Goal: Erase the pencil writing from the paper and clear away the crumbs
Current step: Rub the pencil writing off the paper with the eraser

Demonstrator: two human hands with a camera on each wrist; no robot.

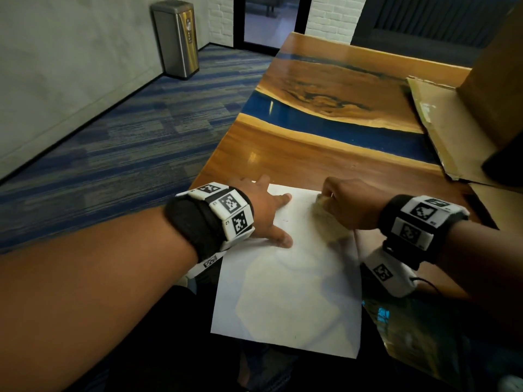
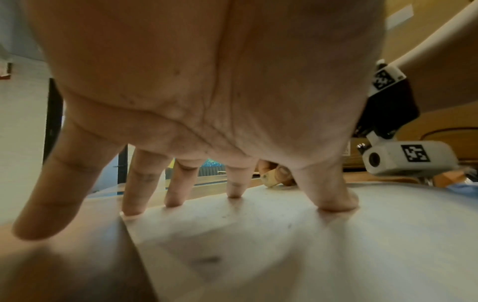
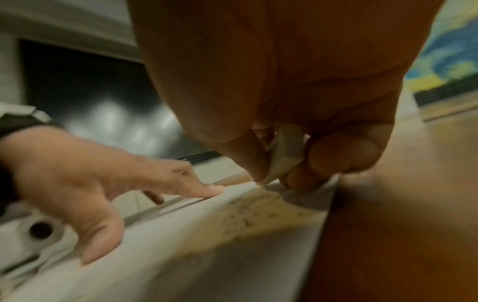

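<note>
Far left in the head view, a steel trash bin [image 1: 177,38] stands on the blue striped carpet [image 1: 113,131] against the wall, well apart from the counter [image 1: 297,162], a glossy wooden slab with a blue resin band running across it.

The left hand [image 1: 263,213] lies on the left part of the sheet of paper [image 1: 288,292], its fingers spread and straight. In the left wrist view the fingertips [image 2: 234,193] press down on the paper [image 2: 284,245] near its far edge, while the little finger reaches past the paper's left edge. This grip is wide and flat, holding nothing and only pinning the sheet.

The paper lies at the near edge of the counter, its lower end hanging past that edge toward the person. Faint grey smudges and dark eraser crumbs [image 3: 245,216] are scattered over its upper right part; the right wrist view shows them, blurred, just below the eraser. No legible pencil writing can be made out.

To the right, the right hand [image 1: 351,205] has its fingers curled round a pale eraser [image 3: 284,151], pinched between thumb and fingers, with the eraser's lower corner touching the paper [image 3: 181,255] close to its upper right corner. The eraser [image 2: 270,179] shows past the left hand's fingers in the left wrist view.

At the far right, flattened cardboard [image 1: 441,125] lies on the counter, well apart from the paper.
</note>
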